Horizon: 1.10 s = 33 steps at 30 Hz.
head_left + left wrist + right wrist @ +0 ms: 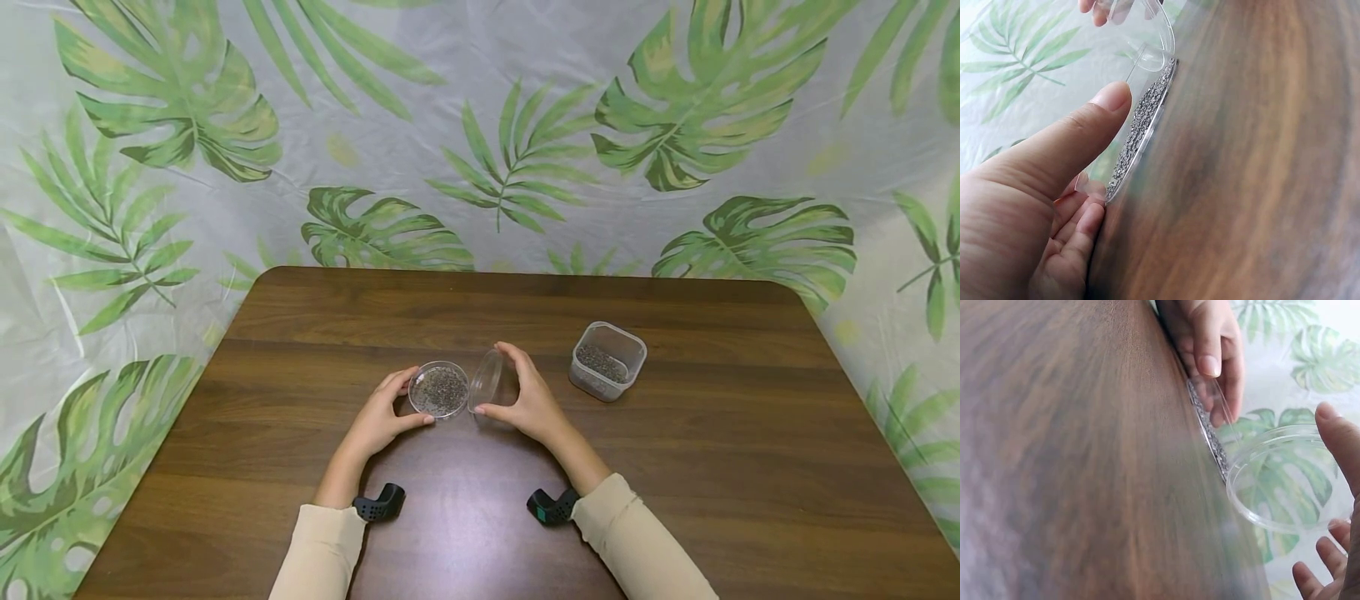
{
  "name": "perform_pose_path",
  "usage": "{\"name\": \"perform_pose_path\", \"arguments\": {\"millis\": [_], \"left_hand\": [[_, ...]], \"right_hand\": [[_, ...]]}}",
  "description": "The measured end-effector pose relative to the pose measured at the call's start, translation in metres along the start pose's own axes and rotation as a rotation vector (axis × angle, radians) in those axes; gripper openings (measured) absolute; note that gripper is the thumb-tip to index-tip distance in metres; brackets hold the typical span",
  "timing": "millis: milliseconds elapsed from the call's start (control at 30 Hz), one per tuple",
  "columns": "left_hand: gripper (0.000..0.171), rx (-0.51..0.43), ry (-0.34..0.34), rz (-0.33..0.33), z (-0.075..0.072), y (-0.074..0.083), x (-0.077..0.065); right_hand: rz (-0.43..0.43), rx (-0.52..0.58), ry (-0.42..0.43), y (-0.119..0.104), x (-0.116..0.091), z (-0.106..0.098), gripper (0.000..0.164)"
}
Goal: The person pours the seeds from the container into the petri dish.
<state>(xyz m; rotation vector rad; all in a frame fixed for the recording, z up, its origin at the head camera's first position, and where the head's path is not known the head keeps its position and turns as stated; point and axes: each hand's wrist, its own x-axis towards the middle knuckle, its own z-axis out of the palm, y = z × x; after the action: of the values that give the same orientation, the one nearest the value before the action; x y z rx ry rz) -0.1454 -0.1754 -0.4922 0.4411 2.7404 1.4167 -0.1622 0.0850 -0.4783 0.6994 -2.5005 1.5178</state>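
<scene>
In the head view, a clear round petri dish (440,390) rests on the table with grey granules (1141,122) spread over its bottom. My left hand (377,423) holds the dish from its left side, thumb at the near edge and fingers at the far edge. Just right of it, a clear petri dish lid (486,382) stands tilted up on edge, its lower rim close to the dish. My right hand (534,407) grips this lid by its rim between thumb and fingers. The right wrist view shows the lid (1257,520) with nothing inside it.
A clear square plastic tub (633,371) with more grey granules stands on the brown wooden table (712,433), right of my right hand. Behind the table's far edge hangs a leaf-patterned sheet (525,108). Both wrists wear black devices (381,503).
</scene>
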Motion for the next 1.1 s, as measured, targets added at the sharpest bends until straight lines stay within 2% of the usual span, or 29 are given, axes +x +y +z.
{"name": "perform_pose_path", "arguments": {"millis": [467, 633, 733, 900, 1100], "left_hand": [[0.081, 0.002, -0.002, 0.002, 0.000, 0.001, 0.000], [0.080, 0.006, 0.001, 0.008, 0.000, 0.001, 0.000], [0.080, 0.008, 0.001, 0.006, 0.000, 0.001, 0.001], [0.080, 0.009, -0.001, -0.001, 0.000, 0.001, 0.001], [0.080, 0.011, 0.001, 0.003, 0.000, 0.002, 0.000]], "right_hand": [[-0.024, 0.076, 0.007, 0.000, 0.006, 0.009, 0.093], [-0.068, 0.151, 0.005, -0.018, 0.009, 0.006, 0.089], [-0.062, 0.213, -0.010, -0.028, 0.009, 0.003, 0.086], [-0.010, 0.305, -0.045, -0.025, 0.011, 0.007, 0.085], [-0.008, 0.392, -0.062, -0.023, 0.012, 0.011, 0.087]]}}
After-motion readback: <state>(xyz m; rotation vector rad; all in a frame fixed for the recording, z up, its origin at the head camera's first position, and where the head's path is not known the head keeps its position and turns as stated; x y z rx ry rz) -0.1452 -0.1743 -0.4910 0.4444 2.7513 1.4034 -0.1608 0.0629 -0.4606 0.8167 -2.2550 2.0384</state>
